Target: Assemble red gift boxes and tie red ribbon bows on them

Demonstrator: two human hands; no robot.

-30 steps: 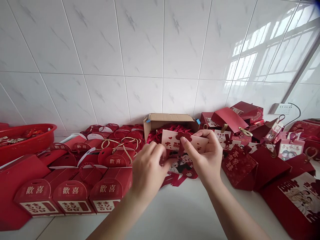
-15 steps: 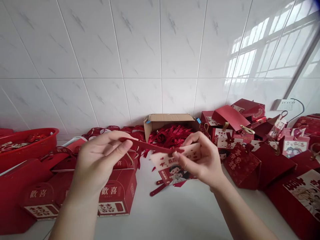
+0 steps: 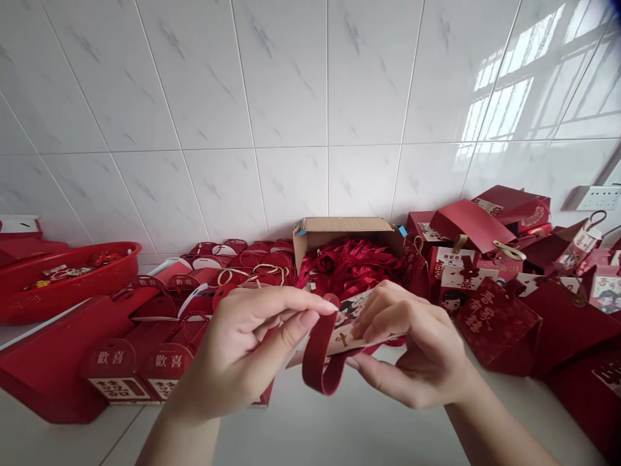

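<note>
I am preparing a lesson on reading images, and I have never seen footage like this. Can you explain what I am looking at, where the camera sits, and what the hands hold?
The camera is worn on a person's head, looking forward and down at their own bare hands. The left hand pinches one end of a dark red strap, which hangs in a loop. The right hand holds a small printed card box. On the white counter lie red gift boxes, a cardboard box full of red straps, and a red basket at far left.
</note>
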